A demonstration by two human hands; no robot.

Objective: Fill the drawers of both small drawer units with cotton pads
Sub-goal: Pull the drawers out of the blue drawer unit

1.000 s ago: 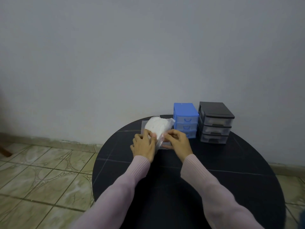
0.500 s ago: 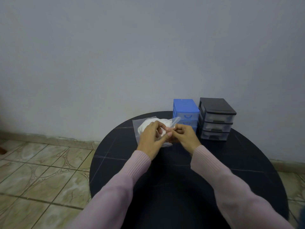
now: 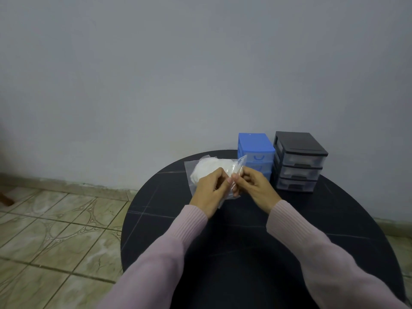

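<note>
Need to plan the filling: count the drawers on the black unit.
3, stacked in the black plastic drawer unit at the table's far right edge: top, middle, bottom. All are closed.

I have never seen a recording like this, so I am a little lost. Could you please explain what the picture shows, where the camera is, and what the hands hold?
The camera sits on a person's head and looks down at their own arms in pink sleeves. No machine is here. On the round black table stand a blue drawer unit and a black drawer unit, drawers closed. The left hand and right hand both pinch the edge of a clear plastic bag of white cotton pads.
</note>
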